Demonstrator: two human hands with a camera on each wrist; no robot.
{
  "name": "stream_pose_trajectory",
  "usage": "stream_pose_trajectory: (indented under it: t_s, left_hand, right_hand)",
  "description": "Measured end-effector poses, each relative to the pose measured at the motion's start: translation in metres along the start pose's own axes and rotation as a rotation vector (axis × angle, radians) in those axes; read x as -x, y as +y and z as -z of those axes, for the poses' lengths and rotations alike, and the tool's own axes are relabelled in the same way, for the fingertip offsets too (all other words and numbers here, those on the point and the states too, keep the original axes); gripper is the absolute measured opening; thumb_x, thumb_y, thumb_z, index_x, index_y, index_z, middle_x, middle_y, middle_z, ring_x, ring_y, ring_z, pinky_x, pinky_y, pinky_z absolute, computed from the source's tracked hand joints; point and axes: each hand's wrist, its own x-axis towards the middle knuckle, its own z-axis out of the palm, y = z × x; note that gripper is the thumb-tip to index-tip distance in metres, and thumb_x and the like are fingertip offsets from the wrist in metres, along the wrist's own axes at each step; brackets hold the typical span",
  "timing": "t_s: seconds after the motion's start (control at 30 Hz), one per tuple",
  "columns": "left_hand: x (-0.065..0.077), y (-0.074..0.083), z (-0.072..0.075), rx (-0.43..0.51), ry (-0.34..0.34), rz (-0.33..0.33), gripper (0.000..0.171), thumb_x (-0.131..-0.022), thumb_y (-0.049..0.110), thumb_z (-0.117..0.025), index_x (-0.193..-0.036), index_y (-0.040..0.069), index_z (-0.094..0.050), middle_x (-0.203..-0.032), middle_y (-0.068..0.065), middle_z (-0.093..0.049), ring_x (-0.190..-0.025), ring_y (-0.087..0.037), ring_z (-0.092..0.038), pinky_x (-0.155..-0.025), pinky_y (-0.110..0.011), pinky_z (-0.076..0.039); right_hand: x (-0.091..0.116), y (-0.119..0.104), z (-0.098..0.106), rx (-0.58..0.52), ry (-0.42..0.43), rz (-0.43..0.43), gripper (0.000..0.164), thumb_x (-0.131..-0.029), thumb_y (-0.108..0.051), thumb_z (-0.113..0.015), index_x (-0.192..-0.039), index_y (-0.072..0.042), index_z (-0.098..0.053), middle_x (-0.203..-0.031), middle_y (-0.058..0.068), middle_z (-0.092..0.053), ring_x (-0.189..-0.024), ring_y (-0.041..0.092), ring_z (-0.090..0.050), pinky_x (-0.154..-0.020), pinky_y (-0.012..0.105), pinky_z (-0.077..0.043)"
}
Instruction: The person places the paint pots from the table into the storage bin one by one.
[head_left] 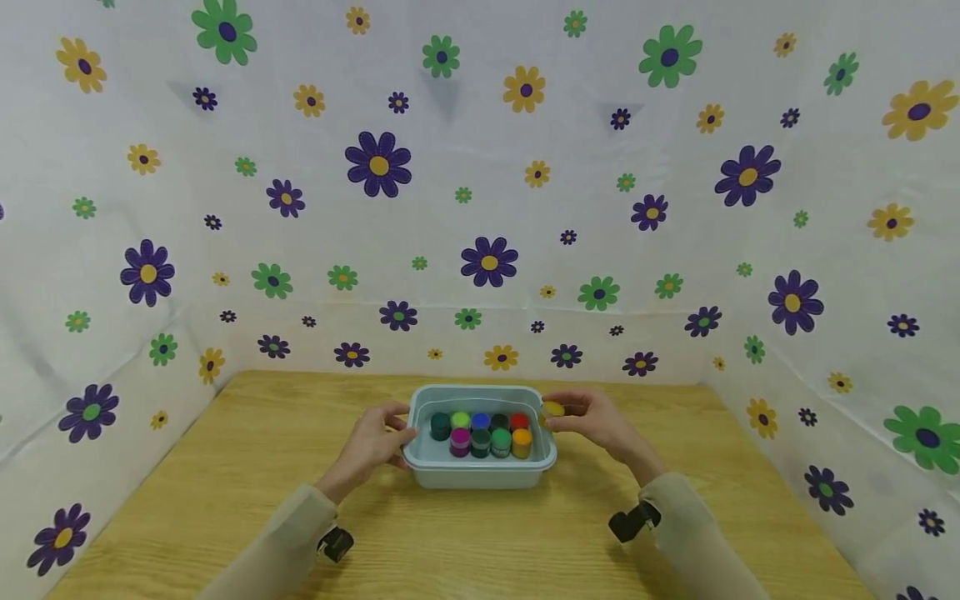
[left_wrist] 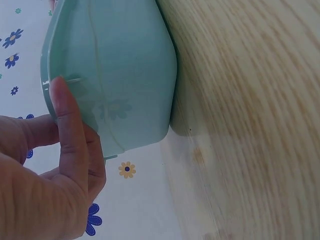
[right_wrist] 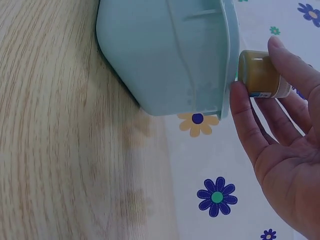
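A pale blue plastic tub (head_left: 480, 477) stands on the table, in the middle of the head view. Inside it, small paint jars in two rows show purple, green, blue, red and orange (head_left: 521, 444) colours. My left hand (head_left: 371, 442) holds the tub's left end by its rim, with fingers against the outer wall (left_wrist: 130, 70) in the left wrist view. At the other end, my right hand (head_left: 597, 422) pinches a yellow paint jar (right_wrist: 262, 75) between thumb and fingers. The jar is level with the tub's right rim, and a fingertip is close to that rim.
The light wood table (head_left: 300, 433) reaches back to a white sheet (head_left: 465, 233) printed with flowers, which also hangs on both sides. Black straps with small devices (head_left: 634, 522) are on both wrists.
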Motion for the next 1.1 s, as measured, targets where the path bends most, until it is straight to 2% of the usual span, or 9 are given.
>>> stream_pose_trajectory:
  t_s: [0.3,0.67,0.83,1.0,1.1]
  left_hand:
    - [0.000,0.000,0.000,0.000,0.014,0.001,0.044,-0.090,-0.001,-0.065,-0.133,-0.002,-0.055,-0.102,-0.019,-0.055,-0.062,-0.022,-0.062,-0.053,-0.036,-0.060]
    - [-0.001,-0.004,-0.001,0.008,0.018,0.003,0.044,-0.090,0.000,-0.066,-0.133,-0.002,-0.056,-0.103,-0.020,-0.056,-0.062,-0.021,-0.061,-0.055,-0.041,-0.060]
    - [0.001,-0.003,-0.001,0.010,0.022,0.014,0.044,-0.089,0.000,-0.067,-0.132,-0.002,-0.057,-0.101,-0.020,-0.056,-0.062,-0.021,-0.060,-0.051,-0.037,-0.059]
    - [0.001,-0.002,-0.001,0.013,0.015,0.017,0.044,-0.089,0.000,-0.067,-0.132,-0.001,-0.056,-0.103,-0.020,-0.055,-0.064,-0.021,-0.061,-0.053,-0.037,-0.060]
    - [0.002,-0.002,-0.001,0.009,0.011,0.011,0.044,-0.090,-0.001,-0.067,-0.132,0.000,-0.057,-0.103,-0.020,-0.054,-0.065,-0.022,-0.061,-0.053,-0.037,-0.060]
  right_hand:
    - [-0.001,-0.002,-0.004,-0.022,-0.021,0.014,0.057,-0.084,-0.027,-0.078,-0.133,-0.005,-0.059,-0.133,0.013,-0.061,-0.116,0.026,-0.060,-0.105,0.049,-0.047]
    - [-0.007,-0.012,-0.014,-0.013,-0.063,0.032,0.052,-0.086,-0.023,-0.076,-0.131,-0.004,-0.060,-0.133,0.012,-0.061,-0.111,0.024,-0.061,-0.102,0.044,-0.050]
    - [-0.011,-0.016,-0.026,0.031,-0.082,0.021,0.050,-0.086,-0.027,-0.077,-0.130,-0.008,-0.063,-0.132,0.008,-0.061,-0.110,0.025,-0.060,-0.099,0.042,-0.052]
    - [-0.017,-0.021,-0.042,0.073,-0.080,0.007,0.049,-0.085,-0.031,-0.077,-0.128,-0.014,-0.064,-0.128,0.004,-0.064,-0.112,0.024,-0.060,-0.096,0.040,-0.053]
    - [-0.022,-0.023,-0.053,0.068,-0.097,0.019,0.049,-0.086,-0.029,-0.076,-0.130,-0.011,-0.062,-0.127,0.005,-0.064,-0.112,0.023,-0.060,-0.095,0.038,-0.055]
